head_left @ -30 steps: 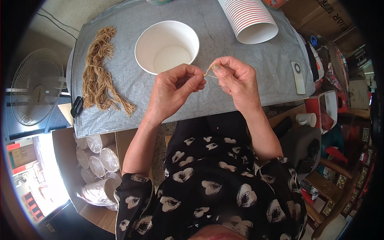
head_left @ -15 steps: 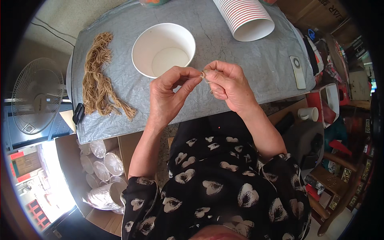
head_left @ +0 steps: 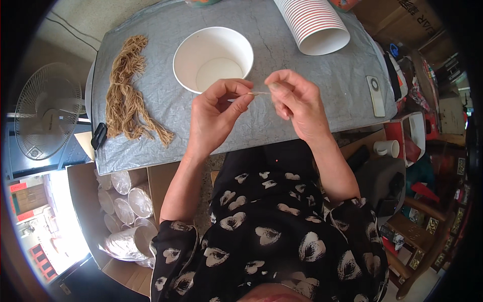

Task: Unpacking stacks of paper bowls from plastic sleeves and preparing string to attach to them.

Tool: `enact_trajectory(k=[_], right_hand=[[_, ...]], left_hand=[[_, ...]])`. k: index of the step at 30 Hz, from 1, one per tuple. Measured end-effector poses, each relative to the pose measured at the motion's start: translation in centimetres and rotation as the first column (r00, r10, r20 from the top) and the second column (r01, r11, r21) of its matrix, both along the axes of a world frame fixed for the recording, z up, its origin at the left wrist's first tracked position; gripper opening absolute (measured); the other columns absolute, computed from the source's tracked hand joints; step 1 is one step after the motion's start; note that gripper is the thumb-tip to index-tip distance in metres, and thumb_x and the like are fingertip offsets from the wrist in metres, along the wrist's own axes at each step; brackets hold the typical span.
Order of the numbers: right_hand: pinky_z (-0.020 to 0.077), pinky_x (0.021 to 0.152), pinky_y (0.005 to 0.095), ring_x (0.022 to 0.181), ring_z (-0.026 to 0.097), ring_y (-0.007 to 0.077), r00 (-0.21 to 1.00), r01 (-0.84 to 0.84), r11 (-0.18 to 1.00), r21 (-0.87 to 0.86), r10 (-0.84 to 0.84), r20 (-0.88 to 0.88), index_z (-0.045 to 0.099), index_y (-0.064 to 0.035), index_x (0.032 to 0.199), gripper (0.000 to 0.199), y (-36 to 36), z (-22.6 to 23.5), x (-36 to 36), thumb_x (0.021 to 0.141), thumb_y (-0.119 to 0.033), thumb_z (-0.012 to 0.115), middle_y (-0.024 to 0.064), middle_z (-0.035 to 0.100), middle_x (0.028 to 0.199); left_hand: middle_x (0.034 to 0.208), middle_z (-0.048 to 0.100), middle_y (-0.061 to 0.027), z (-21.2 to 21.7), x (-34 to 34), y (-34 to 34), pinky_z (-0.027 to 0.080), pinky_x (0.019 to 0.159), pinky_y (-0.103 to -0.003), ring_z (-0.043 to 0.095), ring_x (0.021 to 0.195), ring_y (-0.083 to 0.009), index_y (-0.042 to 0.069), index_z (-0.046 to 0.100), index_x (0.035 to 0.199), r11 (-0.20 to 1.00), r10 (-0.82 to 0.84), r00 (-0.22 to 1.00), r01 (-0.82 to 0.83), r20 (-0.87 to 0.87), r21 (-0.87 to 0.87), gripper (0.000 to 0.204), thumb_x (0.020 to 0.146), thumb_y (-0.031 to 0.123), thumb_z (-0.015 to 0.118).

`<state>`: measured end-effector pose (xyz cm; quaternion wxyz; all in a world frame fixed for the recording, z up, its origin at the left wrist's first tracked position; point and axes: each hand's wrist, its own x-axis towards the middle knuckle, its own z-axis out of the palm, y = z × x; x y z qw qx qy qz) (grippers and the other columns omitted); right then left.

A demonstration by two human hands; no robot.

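A thin piece of twine (head_left: pixel 260 93) runs taut between my two hands, above the near half of the table. My left hand (head_left: pixel 214 113) is closed, pinching one end between thumb and forefinger. The other end is in the closed fingers of my right hand (head_left: pixel 302 103), partly smeared by motion. Just beyond my left hand a large white paper tub (head_left: pixel 214 43) stands upright, nothing seen inside it. A bundle of tan twine (head_left: pixel 126 95) lies on the table's left side.
A stack of nested paper tubs (head_left: pixel 314 25) lies at the far right of the grey-covered table (head_left: pixel 282 121). A white phone-like device (head_left: pixel 375 95) rests near the right edge. Below left is a cardboard box (head_left: pixel 85 201) of wrapped tubs; a fan (head_left: pixel 48 110) stands left, a mug (head_left: pixel 386 148) right.
My hands have drawn apart, the right one moving right and slightly up. The twine, bunched at the fingertips before, is now stretched between them. The view has shifted slightly.
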<state>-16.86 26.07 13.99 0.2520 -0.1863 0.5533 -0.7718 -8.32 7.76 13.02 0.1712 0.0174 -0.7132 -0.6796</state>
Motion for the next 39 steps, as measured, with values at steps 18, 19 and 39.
enact_trajectory(k=[18,19,39], right_hand=[[0.0563,0.068,0.0251,0.081,0.068,0.0127,0.645,0.296,0.946,0.129,-0.098,-0.758,0.072,-0.0020,0.104,0.020,-0.3,-1.2,1.3,0.086,0.005,0.077,0.0047,0.069,0.093],[0.0570,0.068,0.0252,0.081,0.069,0.0128,0.654,0.286,0.949,0.133,-0.092,-0.751,0.072,-0.0014,0.103,0.018,-0.3,-1.2,1.3,0.087,0.005,0.076,0.0050,0.070,0.093],[0.0463,0.064,0.0206,0.072,0.058,0.0049,0.995,0.079,0.994,0.075,-0.074,-0.067,0.072,-0.0005,0.097,0.009,-0.3,-1.8,1.6,0.094,-0.009,0.075,0.0009,0.069,0.083]], left_hand=[[0.093,0.075,-0.0104,0.7,-0.1,0.1,0.063,0.076,-0.027,0.074,0.084,-0.0151,-0.004,0.068,0.106,0.934,-0.143,0.972,0.069,0.189,0.352,0.013,0.097,0.005,0.072],[0.093,0.075,-0.0106,0.8,0.0,0.1,0.063,0.077,-0.027,0.074,0.085,-0.0153,-0.005,0.068,0.106,0.935,-0.144,0.970,0.068,0.196,0.348,0.014,0.097,0.004,0.072],[0.093,0.076,-0.0116,1.2,0.3,1.3,0.062,0.078,-0.026,0.075,0.087,-0.0144,-0.007,0.070,0.102,0.971,-0.063,0.977,0.012,0.205,0.239,0.011,0.095,0.001,0.071]])
